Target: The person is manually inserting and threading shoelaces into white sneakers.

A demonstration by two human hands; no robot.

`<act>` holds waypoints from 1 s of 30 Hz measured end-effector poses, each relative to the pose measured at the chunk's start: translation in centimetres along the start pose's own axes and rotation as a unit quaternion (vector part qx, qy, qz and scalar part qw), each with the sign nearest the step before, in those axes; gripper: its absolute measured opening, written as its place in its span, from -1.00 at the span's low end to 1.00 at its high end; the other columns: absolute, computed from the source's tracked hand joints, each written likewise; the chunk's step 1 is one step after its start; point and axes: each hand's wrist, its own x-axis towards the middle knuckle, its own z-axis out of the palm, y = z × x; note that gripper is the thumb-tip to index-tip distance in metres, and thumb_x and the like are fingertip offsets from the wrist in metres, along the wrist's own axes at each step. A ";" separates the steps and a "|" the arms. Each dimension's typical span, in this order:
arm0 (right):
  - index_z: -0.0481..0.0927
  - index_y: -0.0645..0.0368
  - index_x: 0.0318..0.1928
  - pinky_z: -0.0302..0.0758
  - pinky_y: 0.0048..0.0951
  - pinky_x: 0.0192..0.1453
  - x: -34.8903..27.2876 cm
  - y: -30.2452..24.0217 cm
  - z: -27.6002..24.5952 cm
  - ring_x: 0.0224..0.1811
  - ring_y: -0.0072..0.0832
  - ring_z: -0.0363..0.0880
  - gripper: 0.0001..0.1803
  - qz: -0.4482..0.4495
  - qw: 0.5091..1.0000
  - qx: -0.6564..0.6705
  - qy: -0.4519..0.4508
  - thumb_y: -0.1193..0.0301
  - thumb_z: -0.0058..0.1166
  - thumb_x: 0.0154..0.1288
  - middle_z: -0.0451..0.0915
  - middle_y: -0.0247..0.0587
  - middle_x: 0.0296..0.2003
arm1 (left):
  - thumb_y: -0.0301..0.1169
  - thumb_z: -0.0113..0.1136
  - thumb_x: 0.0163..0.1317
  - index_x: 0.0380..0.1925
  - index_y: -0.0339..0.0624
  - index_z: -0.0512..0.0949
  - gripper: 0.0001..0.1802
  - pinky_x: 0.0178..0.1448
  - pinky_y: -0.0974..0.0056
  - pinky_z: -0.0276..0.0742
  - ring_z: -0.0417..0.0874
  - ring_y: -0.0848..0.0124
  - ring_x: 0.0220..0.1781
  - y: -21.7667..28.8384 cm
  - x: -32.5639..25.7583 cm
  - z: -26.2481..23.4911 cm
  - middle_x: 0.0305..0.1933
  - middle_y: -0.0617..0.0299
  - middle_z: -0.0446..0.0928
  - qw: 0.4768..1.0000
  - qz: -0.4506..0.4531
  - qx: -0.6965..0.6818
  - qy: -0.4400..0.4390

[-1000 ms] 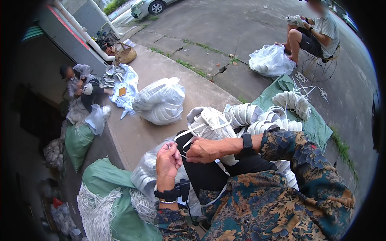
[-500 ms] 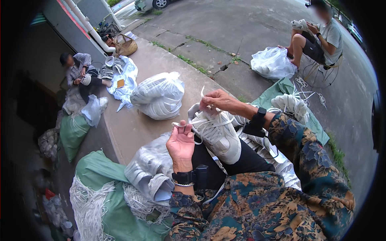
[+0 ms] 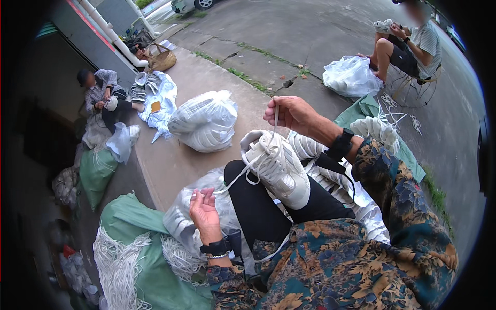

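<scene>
A white sneaker [image 3: 293, 188] lies across my dark-trousered thighs, its opening facing away from me and its toe toward me. White shoelace [image 3: 236, 179] runs through its eyelets. To the left of the shoe, my left hand [image 3: 205, 213] pinches one lace end, palm up, with the lace stretched back to the shoe. Above the shoe's opening, my right hand [image 3: 293, 113] is closed on the other lace end, which rises steeply from the eyelets. More white shoes [image 3: 330, 181] lie beside my right thigh, partly hidden by my arm and the sneaker.
A clear bag of shoes [image 3: 204, 122] stands on the ledge ahead. At my left is a green sack [image 3: 124, 214] with a heap of white laces [image 3: 116, 263]. Two people sit working, one far left [image 3: 101, 95], one far right [image 3: 421, 51]. Shoes rest on green sheeting [image 3: 411, 160].
My hands have moved apart: the left down and to the left, the right up and slightly right. The laces now stretch out longer from the sneaker.
</scene>
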 end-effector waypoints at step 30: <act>0.59 0.00 -0.59 0.24 -0.29 -0.16 0.6 7.0 4.4 -0.23 -0.36 0.42 -0.98 -0.322 0.594 -0.720 -0.161 0.39 0.11 -0.12 0.48 -0.33 -0.47 | -0.45 0.02 0.06 -0.53 -0.27 0.50 -0.88 -0.84 0.52 0.11 0.37 0.57 -0.84 -3.9 0.4 8.1 -0.72 0.24 0.46 0.816 -0.031 0.525 -0.238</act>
